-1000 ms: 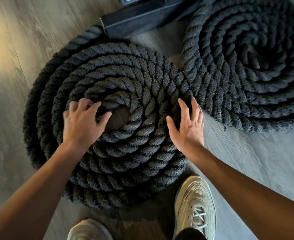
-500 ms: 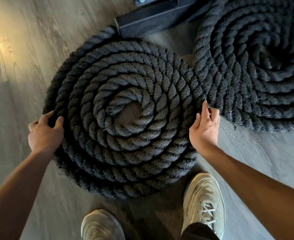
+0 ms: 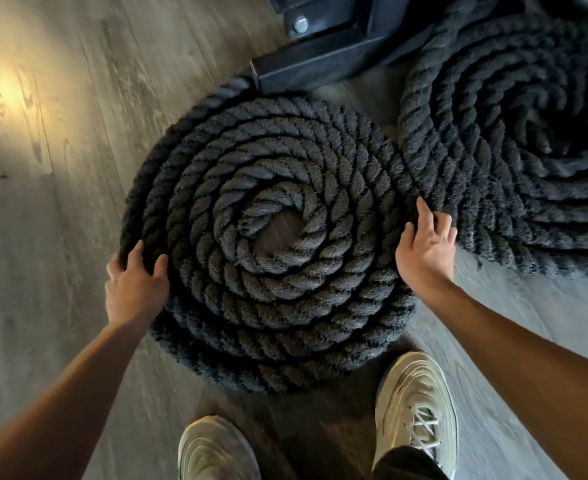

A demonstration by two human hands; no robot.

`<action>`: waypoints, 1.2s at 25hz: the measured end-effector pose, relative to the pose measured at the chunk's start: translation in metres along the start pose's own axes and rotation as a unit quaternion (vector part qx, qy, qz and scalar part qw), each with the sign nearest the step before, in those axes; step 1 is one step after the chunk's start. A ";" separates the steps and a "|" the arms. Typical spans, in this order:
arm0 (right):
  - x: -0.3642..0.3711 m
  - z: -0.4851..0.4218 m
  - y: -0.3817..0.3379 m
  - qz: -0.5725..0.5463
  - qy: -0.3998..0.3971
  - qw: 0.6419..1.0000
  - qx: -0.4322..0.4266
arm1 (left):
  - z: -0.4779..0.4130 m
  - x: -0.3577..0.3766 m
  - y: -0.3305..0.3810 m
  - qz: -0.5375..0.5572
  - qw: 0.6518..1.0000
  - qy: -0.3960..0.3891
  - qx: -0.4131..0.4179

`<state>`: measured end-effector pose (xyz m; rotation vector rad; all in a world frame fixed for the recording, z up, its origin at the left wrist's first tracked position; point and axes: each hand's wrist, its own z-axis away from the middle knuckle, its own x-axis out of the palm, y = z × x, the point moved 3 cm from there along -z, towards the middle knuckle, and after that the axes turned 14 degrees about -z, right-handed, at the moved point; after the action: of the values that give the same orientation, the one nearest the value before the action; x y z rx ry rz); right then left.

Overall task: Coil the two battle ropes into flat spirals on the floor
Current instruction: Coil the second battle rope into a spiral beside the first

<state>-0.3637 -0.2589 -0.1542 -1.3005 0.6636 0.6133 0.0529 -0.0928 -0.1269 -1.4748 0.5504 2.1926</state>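
Near coil: I see the near coil lying flat on the wooden floor, wound in a tight spiral with a small bare gap at its centre.
Far coil: the far coil lies flat to the right, and its rim touches the near coil's rim.
Left hand: my view has the left hand at the near coil's left rim, thumb on top and fingers curled over the outermost turn, gripping it.
Right hand: the right hand is against the right rim, just where the two coils meet. The forefinger points straight along the seam and the other fingers are bent. I cannot tell whether they hook the rope or only press it.
Rope and grip: the near coil sits between the two hands, each at its outer edge.
Surroundings: a black metal frame lies beyond the coils, and two pale shoes stand at the near edge.
Change: one second ago the left hand was on the inner turns and the right lay flat on top. Now both have moved out to the rim.
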 end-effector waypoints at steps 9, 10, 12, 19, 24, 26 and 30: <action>0.021 0.085 -0.008 0.103 -0.089 0.990 0.031 | 0.099 0.049 -0.007 -0.005 0.996 -0.053 0.068; 0.021 0.082 -0.006 0.109 -0.093 0.989 0.031 | 0.101 0.052 -0.006 0.001 0.996 -0.060 0.061; 0.024 0.079 -0.004 0.120 -0.102 0.987 0.033 | 0.103 0.054 -0.003 0.031 0.996 -0.076 0.034; -0.005 0.059 0.004 0.094 -0.041 0.994 -0.021 | 0.122 0.054 0.064 0.006 0.975 0.072 0.209; -0.062 -0.001 0.051 0.030 0.087 0.979 0.179 | 0.141 0.065 0.217 -0.109 0.824 0.072 0.551; -0.090 -0.022 0.077 0.045 0.066 0.967 0.240 | 0.142 0.065 0.274 -0.193 0.782 0.040 0.591; -0.121 -0.046 0.105 0.088 -0.043 0.963 0.252 | 0.134 0.067 0.361 -0.283 0.749 -0.002 0.599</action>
<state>-0.5268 -0.2911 -0.1400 -0.7413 0.8069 0.5916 -0.2736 -0.3077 -0.1122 -0.7161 1.0493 0.9163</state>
